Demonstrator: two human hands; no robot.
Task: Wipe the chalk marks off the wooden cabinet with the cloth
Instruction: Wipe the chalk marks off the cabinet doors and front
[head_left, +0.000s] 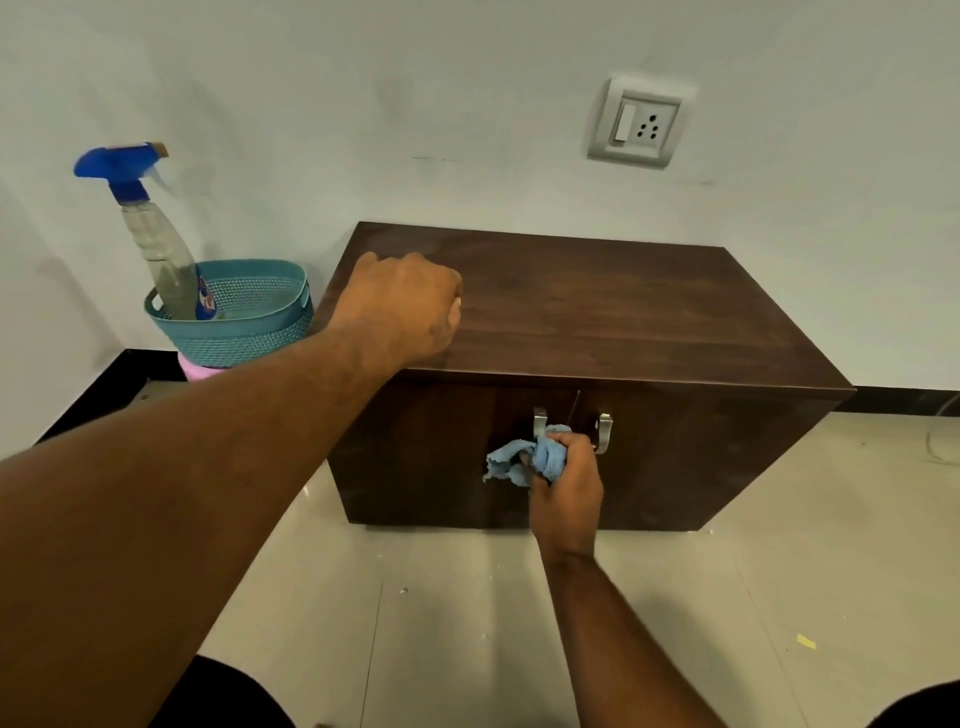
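A dark brown wooden cabinet (623, 322) stands on the floor against the wall, with two metal door handles (602, 431) on its front. My right hand (569, 488) is shut on a crumpled light blue cloth (524, 457) and presses it against the left door, beside the left handle. My left hand (400, 306) rests on the cabinet's top near its left front corner, fingers curled down flat with nothing in them. I see no clear chalk marks; only faint pale smears show on the door fronts.
A teal basket (244, 322) stands left of the cabinet and holds a spray bottle (156, 244) with a blue trigger head. A wall socket (641, 122) sits above the cabinet. Beige floor tiles (467, 623) carry small crumbs and a yellow scrap (806, 642).
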